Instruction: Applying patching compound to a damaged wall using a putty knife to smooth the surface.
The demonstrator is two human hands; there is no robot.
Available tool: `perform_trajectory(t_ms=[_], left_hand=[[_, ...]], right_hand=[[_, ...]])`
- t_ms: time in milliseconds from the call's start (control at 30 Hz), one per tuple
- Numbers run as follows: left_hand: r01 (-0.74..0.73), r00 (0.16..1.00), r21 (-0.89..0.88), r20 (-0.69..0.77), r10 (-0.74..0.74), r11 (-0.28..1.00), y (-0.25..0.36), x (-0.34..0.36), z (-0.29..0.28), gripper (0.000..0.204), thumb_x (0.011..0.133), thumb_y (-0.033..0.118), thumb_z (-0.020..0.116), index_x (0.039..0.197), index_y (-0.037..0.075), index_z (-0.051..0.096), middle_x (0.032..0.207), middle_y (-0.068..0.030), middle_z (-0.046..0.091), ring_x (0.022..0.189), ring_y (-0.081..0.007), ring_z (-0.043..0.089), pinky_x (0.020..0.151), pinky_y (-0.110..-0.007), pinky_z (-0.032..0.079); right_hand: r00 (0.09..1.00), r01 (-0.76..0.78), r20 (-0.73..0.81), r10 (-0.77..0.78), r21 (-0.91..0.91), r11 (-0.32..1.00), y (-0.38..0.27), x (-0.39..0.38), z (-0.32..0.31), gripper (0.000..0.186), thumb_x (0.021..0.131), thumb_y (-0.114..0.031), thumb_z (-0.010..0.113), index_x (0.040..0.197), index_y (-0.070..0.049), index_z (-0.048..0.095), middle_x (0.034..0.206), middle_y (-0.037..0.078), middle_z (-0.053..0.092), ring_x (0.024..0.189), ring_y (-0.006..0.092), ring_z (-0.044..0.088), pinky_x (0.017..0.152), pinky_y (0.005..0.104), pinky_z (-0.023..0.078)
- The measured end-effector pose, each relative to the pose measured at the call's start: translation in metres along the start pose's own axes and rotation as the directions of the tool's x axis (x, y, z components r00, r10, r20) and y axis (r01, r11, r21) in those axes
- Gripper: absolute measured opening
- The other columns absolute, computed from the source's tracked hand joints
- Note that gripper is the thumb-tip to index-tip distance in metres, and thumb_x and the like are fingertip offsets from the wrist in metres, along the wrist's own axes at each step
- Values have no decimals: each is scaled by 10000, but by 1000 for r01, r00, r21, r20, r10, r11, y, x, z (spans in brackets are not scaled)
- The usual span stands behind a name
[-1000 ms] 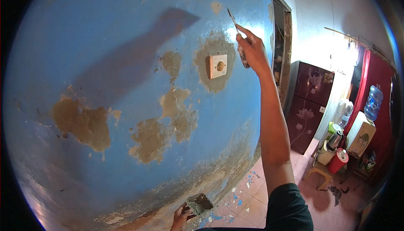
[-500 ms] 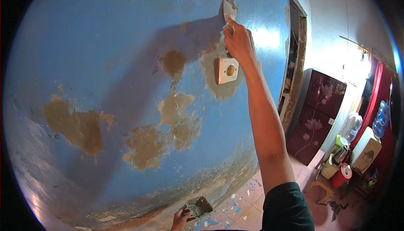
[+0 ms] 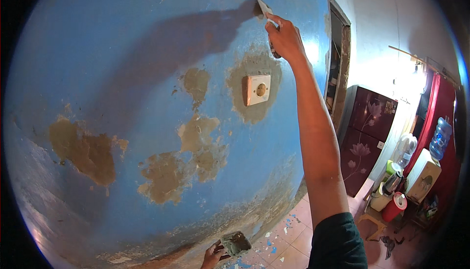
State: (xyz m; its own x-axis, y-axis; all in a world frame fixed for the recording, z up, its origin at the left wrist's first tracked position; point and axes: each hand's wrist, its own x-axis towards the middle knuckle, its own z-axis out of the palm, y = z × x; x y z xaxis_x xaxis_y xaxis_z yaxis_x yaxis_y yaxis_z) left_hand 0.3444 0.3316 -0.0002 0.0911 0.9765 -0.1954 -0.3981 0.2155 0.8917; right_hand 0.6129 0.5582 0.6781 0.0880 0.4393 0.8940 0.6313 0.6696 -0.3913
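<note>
My right hand [image 3: 288, 39] is wrapped round the dark handle of a putty knife [image 3: 264, 8]. The blade's edge meets the blue wall [image 3: 122, 29] high up, its face tilted away, with some grey paste on it. Below it, a white wall socket [image 3: 258, 90] sits inside a rough ring of grey-brown filler [image 3: 238, 80]. Low at the bottom edge, my left hand [image 3: 212, 256] grips a small tub [image 3: 236, 243] smeared with grey paste. More brown filler patches [image 3: 169, 176] spread over the wall to the left.
Blue and white paint flakes [image 3: 271, 249] litter the tiled floor along the wall's foot. Right of the wall stand a door frame [image 3: 342, 58] and a dark red fridge [image 3: 364, 141] with flower prints. Farther right are a water dispenser [image 3: 423, 176], a red container [image 3: 394, 207] and a small stool [image 3: 369, 225].
The putty knife has turned from lying flatter on the wall to a steeper tilt, and my right hand has shifted slightly right. More filler shows above the socket. The view has shifted slightly.
</note>
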Motion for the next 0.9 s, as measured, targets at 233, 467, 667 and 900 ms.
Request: perform_trajectory(t_ms=[233,467,667,900], left_hand=[[135,983,-89,-109,-145,987,10,8,-17,723,971,46,659,1575,-65,277,1328,-216,591,1141,-309,670,935,-452,639],[97,995,-108,32,-94,989,-10,22,-14,716,974,59,666,1578,-42,294,1338,-224,587,1142,-312,669,942,-454,636],[132,991,-30,-10,-132,991,-12,16,-17,709,977,67,667,1577,-35,303,1337,-221,585,1146,-316,667,947,-454,633],[119,993,-17,-17,-119,993,7,15,-21,706,988,63,658,1584,-33,291,1326,-213,580,1149,-318,664,934,-462,639]], right_hand=[[973,21,233,-3,-78,997,5,-38,-13,459,995,-291,587,1424,-134,634,702,75,644,647,146,605,698,347,508],[989,43,141,-39,-29,999,13,-22,-28,439,1039,-264,585,1459,-135,602,605,-30,503,510,77,460,516,296,408],[997,62,44,-57,-133,989,15,-37,25,453,1022,-298,596,1451,-154,613,632,32,549,577,101,535,602,305,451],[977,-103,188,98,14,995,1,-44,-21,462,986,-279,579,1414,-115,640,664,68,637,642,143,654,697,361,524]])
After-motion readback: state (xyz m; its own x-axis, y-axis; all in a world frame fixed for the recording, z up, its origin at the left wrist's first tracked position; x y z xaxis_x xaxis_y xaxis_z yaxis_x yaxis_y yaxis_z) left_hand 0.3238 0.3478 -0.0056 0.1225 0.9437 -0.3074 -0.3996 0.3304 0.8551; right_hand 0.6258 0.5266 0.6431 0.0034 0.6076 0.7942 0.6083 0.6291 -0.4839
